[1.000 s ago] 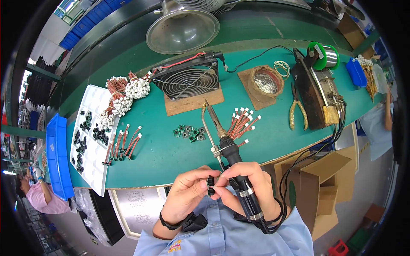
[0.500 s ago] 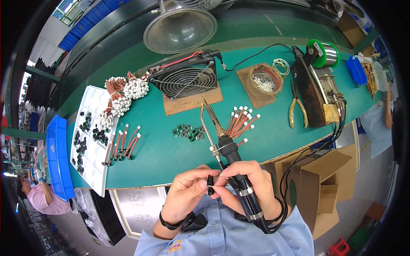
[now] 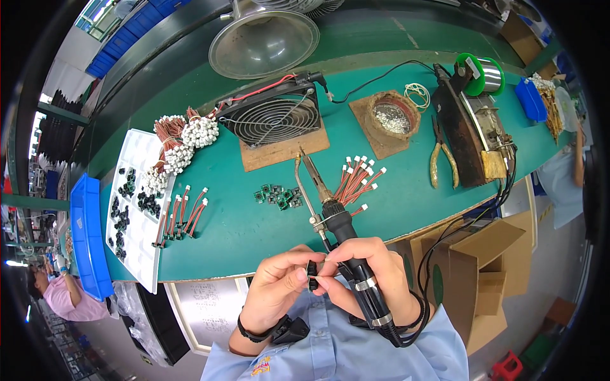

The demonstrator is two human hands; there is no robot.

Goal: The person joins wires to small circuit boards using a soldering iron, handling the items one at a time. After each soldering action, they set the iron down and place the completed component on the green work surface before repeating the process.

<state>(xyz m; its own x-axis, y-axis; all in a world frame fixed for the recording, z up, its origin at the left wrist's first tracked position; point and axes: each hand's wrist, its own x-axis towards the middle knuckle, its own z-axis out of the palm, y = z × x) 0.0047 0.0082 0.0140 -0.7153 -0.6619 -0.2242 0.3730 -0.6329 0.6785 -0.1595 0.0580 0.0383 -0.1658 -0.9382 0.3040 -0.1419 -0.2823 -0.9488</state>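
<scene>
My left hand (image 3: 278, 282) is closed, pinching a small black part (image 3: 312, 275) between thumb and fingertips. My right hand (image 3: 372, 273) is closed around a black-handled soldering iron (image 3: 343, 225) with a thin metal solder-feed tube clamped along its side. The fingertips of that hand also meet the black part. The iron's tip points away from me, over the green mat. Beyond my hands lie a cluster of small green-and-black circuit boards (image 3: 277, 196) and, right of the iron, several red-and-brown wire leads with white connectors (image 3: 359, 181).
A framed fan (image 3: 273, 117) stands behind the iron. Farther right are a solder pot (image 3: 392, 117), pliers (image 3: 441, 155) and a solder spool (image 3: 485, 76). On the left sit a white tray (image 3: 143, 254) of black parts, finished-looking wired pieces (image 3: 184, 216) and a blue bin (image 3: 88, 235).
The view has shifted very slightly. Both hands keep nearly the same pose, with the black part and the soldering iron still held.
</scene>
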